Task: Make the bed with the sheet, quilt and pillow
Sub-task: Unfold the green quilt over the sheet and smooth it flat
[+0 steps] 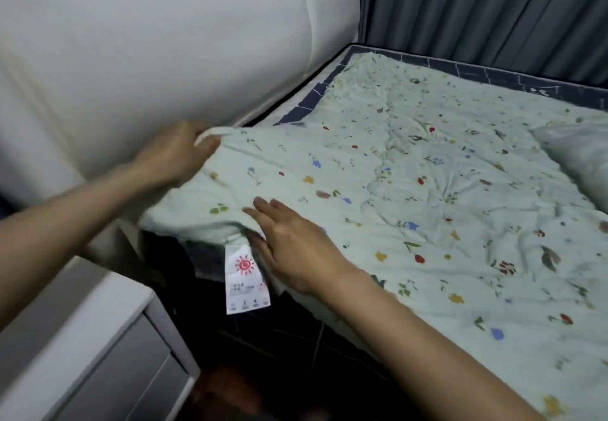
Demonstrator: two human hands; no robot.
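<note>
At the head end of the bed, the floral quilt [411, 174] lies spread and rumpled over the dark blue sheet [316, 98], whose border shows along the quilt's far edges at 12 and 1 o'clock. The pillow [579, 154] sits on the quilt at 3 o'clock. The left hand [174, 154] at 9 o'clock, a bit blurred, has its grip clenched on the quilt's corner, fabric bunched in the fingers, right beside the white padded headboard [148, 58]. The right hand [292, 243] lies flat on the quilt's near edge, grip released, fingers straight. A white care label [245, 277] hangs just beside that hand. A pale nightstand [82, 338] sits at 7 o'clock; grey curtains [493, 6] hang behind.
</note>
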